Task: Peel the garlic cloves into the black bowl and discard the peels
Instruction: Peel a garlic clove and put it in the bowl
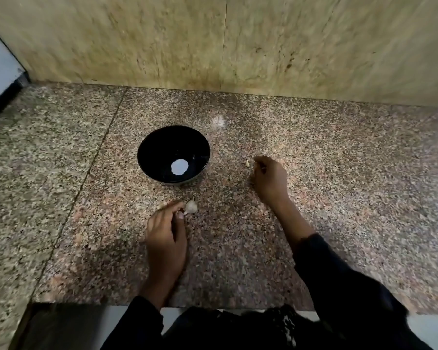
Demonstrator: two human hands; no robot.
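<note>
The black bowl (173, 154) stands on the granite counter (339, 173) and holds no cloves that can be seen (the pale disc at its bottom reads as a light reflection), so peeling appears to be at or near its start. The left hand (166, 233) pinches a garlic bulb (191, 207) just in front of the bowl. The right hand (269, 178), fingers curled, reaches a small loose clove (247, 163) right of the bowl; whether it grips anything cannot be told. No discarded peels are evident.

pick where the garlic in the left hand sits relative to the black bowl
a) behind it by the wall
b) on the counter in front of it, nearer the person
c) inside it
b: the left hand pinches the garlic on the counter, nearer the person than the black bowl.
</note>
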